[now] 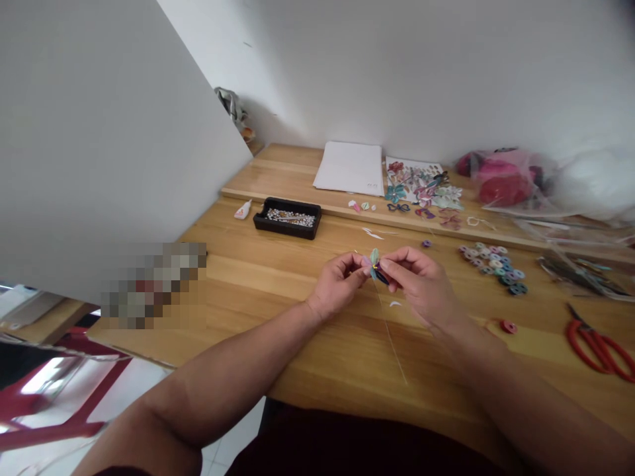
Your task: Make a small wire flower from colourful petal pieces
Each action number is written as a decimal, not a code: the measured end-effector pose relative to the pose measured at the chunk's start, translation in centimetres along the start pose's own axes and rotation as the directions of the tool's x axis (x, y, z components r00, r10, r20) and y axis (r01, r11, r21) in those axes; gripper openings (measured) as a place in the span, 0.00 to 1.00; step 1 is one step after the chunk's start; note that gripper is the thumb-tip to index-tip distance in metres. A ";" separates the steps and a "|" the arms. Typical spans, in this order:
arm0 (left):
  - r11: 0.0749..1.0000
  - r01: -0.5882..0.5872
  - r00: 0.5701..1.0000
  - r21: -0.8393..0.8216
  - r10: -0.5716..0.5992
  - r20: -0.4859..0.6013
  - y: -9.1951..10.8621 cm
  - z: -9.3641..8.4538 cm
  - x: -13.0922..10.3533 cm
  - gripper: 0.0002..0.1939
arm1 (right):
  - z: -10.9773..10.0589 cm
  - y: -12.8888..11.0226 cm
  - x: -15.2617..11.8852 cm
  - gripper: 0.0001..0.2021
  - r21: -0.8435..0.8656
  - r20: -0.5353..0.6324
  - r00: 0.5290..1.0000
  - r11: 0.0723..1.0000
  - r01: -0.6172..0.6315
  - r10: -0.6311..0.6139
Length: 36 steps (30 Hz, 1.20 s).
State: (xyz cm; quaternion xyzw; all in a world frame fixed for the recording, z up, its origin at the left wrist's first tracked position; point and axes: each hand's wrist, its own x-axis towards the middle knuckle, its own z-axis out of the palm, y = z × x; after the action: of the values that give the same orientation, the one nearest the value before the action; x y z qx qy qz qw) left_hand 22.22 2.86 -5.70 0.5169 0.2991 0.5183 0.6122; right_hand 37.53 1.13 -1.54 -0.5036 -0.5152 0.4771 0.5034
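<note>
Between my two hands is a small flower-like piece (374, 264) with pale green, purple and dark petals and a yellow centre. My left hand (338, 283) pinches its left side, fingertips closed on it. From the right, my right hand (414, 277) grips the piece between thumb and fingers. A thin thread (389, 334) hangs from it down over the table. Just below the hands lies a small white sliver (395, 304).
A black tray (286, 228) of beads and a small glue bottle (243, 210) are at the left. White paper (350, 168) and finished flower pieces (419, 188) lie behind. Thread spools (491, 261), a red spool (508, 326) and red-handled scissors (598, 347) are at the right.
</note>
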 end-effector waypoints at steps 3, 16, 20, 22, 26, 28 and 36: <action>1.000 0.011 1.000 0.002 -0.011 -0.005 -0.1 0.0 -0.1 0.13 | 0.0 0.1 -0.2 0.08 -0.078 -0.028 0.998 0.996 0.053 -0.056; 0.999 0.033 0.999 -0.012 -0.033 -0.004 -0.4 0.0 0.0 0.16 | 0.9 1.0 -0.6 0.08 0.147 -0.041 0.999 0.989 0.036 -0.031; 0.999 0.020 1.000 -0.027 -0.020 -0.012 -0.4 0.0 0.0 0.15 | 1.0 0.9 -0.8 0.08 0.035 -0.070 0.993 0.995 0.097 -0.094; 0.999 0.032 0.999 -0.043 -0.032 -0.016 -0.3 0.1 0.0 0.15 | 1.0 0.9 -0.8 0.08 0.036 -0.063 0.995 0.996 0.085 -0.083; 0.993 0.079 0.996 -0.089 -0.082 -0.036 -0.1 0.2 0.0 0.17 | 0.5 0.6 -0.7 0.08 0.059 0.027 0.996 0.995 0.084 -0.086; 0.988 0.100 0.993 -0.116 -0.107 -0.050 -0.1 0.2 0.0 0.17 | 0.2 0.6 -0.6 0.09 -0.001 0.063 0.990 0.992 0.130 -0.129; 0.973 0.147 0.983 -0.178 -0.163 -0.082 -0.2 0.1 0.1 0.17 | -0.7 2.6 0.2 0.08 -0.244 0.041 0.940 0.909 0.339 -0.339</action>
State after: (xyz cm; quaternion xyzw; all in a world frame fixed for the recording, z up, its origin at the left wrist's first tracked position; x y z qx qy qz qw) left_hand 22.36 2.95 -5.82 0.4118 0.3219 0.5170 0.6779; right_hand 38.36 1.36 -4.10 -0.4658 -0.6495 0.3138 0.5124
